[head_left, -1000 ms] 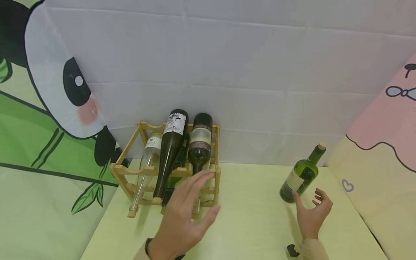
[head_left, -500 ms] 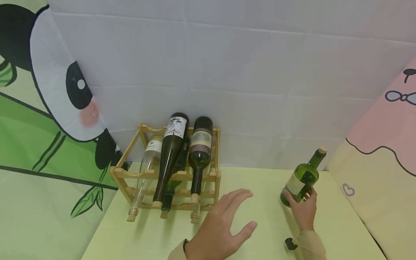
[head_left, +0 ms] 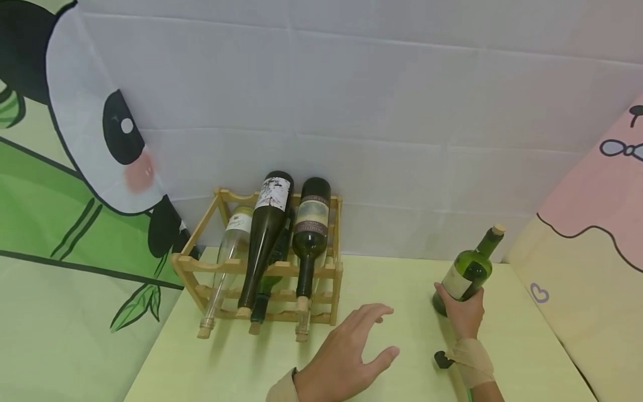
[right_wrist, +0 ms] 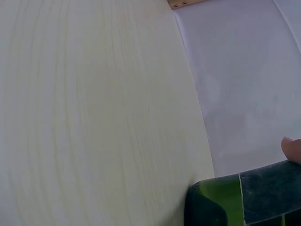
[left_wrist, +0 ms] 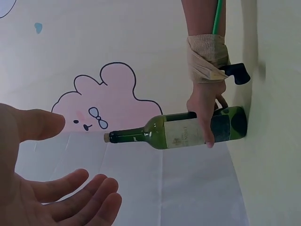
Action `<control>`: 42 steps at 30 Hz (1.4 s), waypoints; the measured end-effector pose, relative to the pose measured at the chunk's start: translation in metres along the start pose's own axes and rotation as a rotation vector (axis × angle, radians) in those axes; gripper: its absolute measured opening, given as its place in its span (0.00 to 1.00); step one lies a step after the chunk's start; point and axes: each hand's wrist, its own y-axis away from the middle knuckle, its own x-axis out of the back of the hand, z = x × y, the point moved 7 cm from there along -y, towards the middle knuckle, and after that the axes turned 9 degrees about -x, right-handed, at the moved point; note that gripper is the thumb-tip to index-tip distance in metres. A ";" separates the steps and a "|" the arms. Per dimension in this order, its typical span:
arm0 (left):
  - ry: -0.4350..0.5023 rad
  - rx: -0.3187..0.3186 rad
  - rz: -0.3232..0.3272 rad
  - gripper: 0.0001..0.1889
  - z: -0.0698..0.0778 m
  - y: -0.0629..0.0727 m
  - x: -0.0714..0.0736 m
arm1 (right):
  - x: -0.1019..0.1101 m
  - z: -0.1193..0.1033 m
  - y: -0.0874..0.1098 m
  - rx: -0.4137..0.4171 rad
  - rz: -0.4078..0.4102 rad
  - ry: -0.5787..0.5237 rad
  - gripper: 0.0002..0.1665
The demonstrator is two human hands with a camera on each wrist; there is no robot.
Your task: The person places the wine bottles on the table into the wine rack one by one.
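A green wine bottle (head_left: 474,267) with a cork stands upright on the table at the right. My right hand (head_left: 464,315) grips its lower part, thumb across the label side, as the left wrist view also shows of the bottle (left_wrist: 176,134). In the right wrist view only the bottle's base (right_wrist: 221,200) and a fingertip (right_wrist: 292,149) appear. My left hand (head_left: 346,354) hovers over the table's front middle, fingers spread and relaxed, holding nothing. Left of it is a wooden wine rack (head_left: 188,265) bearing several corked bottles, among them a dark one with a white label (head_left: 266,234).
The pale wooden table (head_left: 387,290) meets a white cloth backdrop (head_left: 392,167) behind and a printed cloth (head_left: 577,268) at the right. Bottle necks (head_left: 303,307) jut from the rack's front. A small black device (head_left: 443,360) sits at my right wrist.
My right hand has reached the standing bottle and closed its fingers round it. My left hand has moved right, away from the rack's front.
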 end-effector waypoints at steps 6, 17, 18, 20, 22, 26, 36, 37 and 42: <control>0.042 0.039 -0.008 0.25 -0.010 0.003 -0.003 | -0.002 0.000 0.001 0.000 -0.030 0.010 0.56; 0.227 0.074 -0.023 0.22 -0.020 0.005 -0.010 | -0.007 0.001 0.011 0.026 -0.106 0.001 0.54; 0.283 0.096 -0.029 0.22 -0.022 0.005 -0.011 | -0.007 0.001 0.013 0.031 -0.113 0.001 0.54; 0.398 0.145 -0.035 0.21 -0.026 0.006 -0.014 | -0.008 0.002 0.016 0.038 -0.128 0.008 0.54; 0.488 0.188 -0.038 0.20 -0.028 0.007 -0.015 | -0.008 0.003 0.019 0.043 -0.138 0.022 0.53; 0.539 0.216 -0.046 0.19 -0.031 0.008 -0.016 | -0.008 0.002 0.025 0.056 -0.155 0.047 0.51; 0.631 0.242 -0.012 0.13 -0.035 0.006 -0.015 | -0.010 0.000 0.040 0.126 -0.185 0.083 0.48; 0.644 0.247 0.009 0.12 -0.035 0.006 -0.014 | -0.011 0.000 0.042 0.135 -0.188 0.083 0.48; 0.716 0.260 0.061 0.11 -0.036 0.003 -0.008 | -0.012 -0.007 0.051 0.186 -0.184 0.033 0.45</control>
